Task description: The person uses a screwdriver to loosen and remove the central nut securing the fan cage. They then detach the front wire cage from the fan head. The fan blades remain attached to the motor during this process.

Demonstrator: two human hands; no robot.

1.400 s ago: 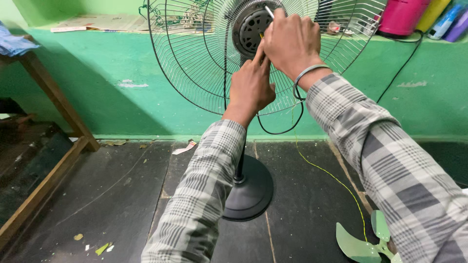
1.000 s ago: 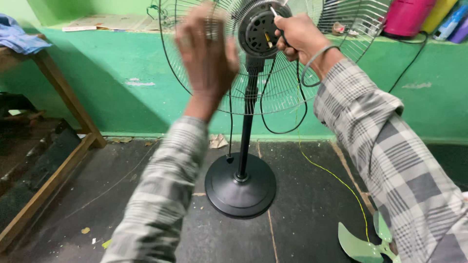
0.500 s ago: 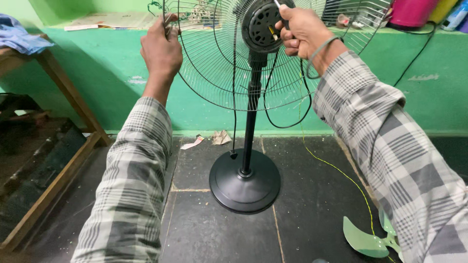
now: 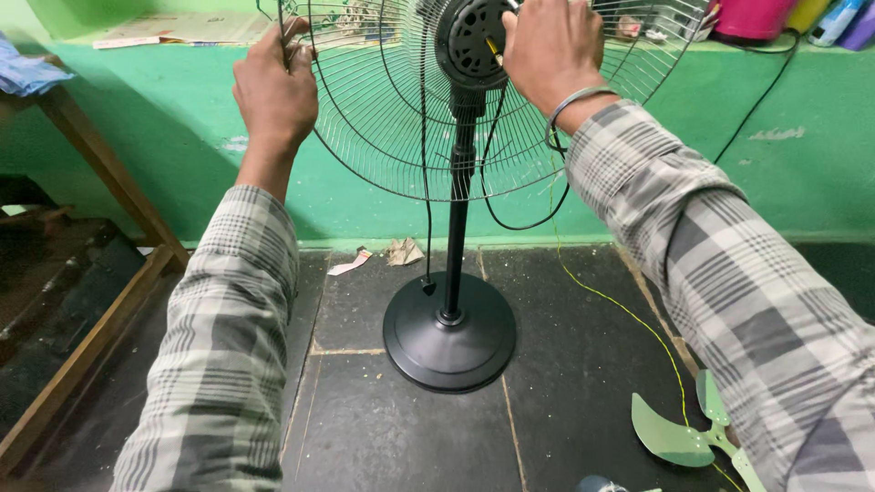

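Observation:
A black pedestal fan stands on the dark floor, its round base [image 4: 449, 333] under a thin pole [image 4: 458, 210]. The wire guard [image 4: 383, 118] faces away from me, with the black motor housing [image 4: 472, 41] at its centre. My left hand [image 4: 273, 87] grips the guard's rim at the upper left. My right hand [image 4: 551, 50] is closed around the right side of the motor housing, a metal bangle on its wrist. A black cable [image 4: 510, 214] loops down behind the pole.
A green fan blade [image 4: 679, 433] lies on the floor at the lower right, beside a thin yellow wire [image 4: 620, 310]. A wooden bench frame [image 4: 82, 301] stands on the left. Paper scraps [image 4: 383, 255] lie by the green wall. Coloured containers [image 4: 756, 18] sit on the ledge.
My left hand left the motor housing, swung out to the left and took hold of the guard's rim. My right hand stayed on the motor. The view has shifted slightly.

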